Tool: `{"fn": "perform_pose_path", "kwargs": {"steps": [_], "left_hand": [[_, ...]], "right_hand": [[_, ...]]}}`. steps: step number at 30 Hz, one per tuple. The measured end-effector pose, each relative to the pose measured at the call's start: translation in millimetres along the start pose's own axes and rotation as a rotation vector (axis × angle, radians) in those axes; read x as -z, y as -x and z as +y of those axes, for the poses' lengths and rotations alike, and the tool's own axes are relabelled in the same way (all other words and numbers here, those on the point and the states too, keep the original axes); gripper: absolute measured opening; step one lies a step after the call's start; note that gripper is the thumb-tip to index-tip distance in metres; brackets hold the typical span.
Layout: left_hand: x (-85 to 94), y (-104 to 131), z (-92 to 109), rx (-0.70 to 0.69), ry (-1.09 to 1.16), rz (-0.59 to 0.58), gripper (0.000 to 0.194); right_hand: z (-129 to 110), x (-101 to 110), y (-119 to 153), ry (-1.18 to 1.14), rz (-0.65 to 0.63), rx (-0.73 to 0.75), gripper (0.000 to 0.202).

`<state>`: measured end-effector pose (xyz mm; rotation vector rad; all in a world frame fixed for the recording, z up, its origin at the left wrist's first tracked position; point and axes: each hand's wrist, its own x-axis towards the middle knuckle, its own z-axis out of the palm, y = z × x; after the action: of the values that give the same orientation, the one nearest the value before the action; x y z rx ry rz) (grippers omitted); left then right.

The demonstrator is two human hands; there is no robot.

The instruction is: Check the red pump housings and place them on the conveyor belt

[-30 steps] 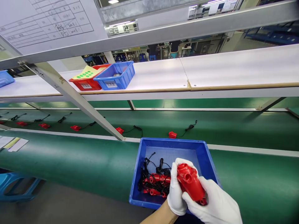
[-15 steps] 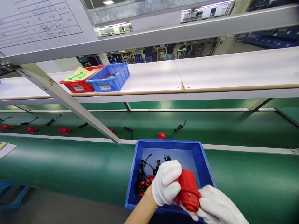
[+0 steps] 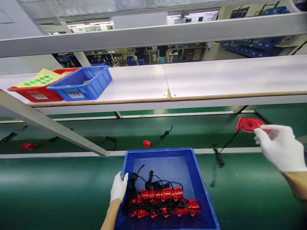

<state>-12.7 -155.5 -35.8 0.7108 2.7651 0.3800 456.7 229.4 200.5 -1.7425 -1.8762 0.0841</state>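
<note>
A blue plastic bin [image 3: 157, 154] stands low in the middle of the view. Several red plastic housings [image 3: 165, 193] lie in rows inside it, tangled with black cables [image 3: 155, 184]. My left hand [image 3: 119, 187], in a white glove, grips the bin's left rim, thumb inside the wall. Off to the right, my gloved right hand [image 3: 279, 145] holds a red plastic housing [image 3: 249, 125] by its right end, above the green belt. From that housing dangles a black cable [image 3: 218, 158], blurred by motion.
Along the far green belt [image 3: 206, 132] lie more corded red parts, including a red housing [image 3: 146, 143]. Above it runs a white shelf [image 3: 216, 76] carrying a red bin [image 3: 35, 94] and a blue bin [image 3: 96, 86]. A slanted metal post [image 3: 59, 127] stands at left.
My right hand has moved up and right with a red housing, away from the bin. My left hand has left the housing and taken hold of the bin's rim. The view has shifted right.
</note>
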Motion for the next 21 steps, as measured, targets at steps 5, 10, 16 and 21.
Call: {"fn": "perform_pose_path", "kwargs": {"steps": [5, 10, 16, 21], "left_hand": [[-3.9, 0.2, -0.6, 0.056, -0.011, -0.078, 0.052], [-1.7, -0.1, 3.7, 0.119, -0.013, -0.080, 0.051], [2.1, 6.3, 9.3, 0.139, -0.006, -0.071, 0.046], [2.8, 8.5, 10.3, 0.116, -0.001, -0.072, 0.046]], "right_hand": [[28.5, -68.3, -70.2, 0.261, -0.218, 0.083, 0.060], [29.3, -189.7, -55.7, 0.308, -0.574, 0.112, 0.035], [10.0, -281.0, -6.0, 0.311, -0.831, 0.121, 0.029], [-14.0, -266.6, 14.0, 0.284, -0.810, 0.134, 0.038]]}}
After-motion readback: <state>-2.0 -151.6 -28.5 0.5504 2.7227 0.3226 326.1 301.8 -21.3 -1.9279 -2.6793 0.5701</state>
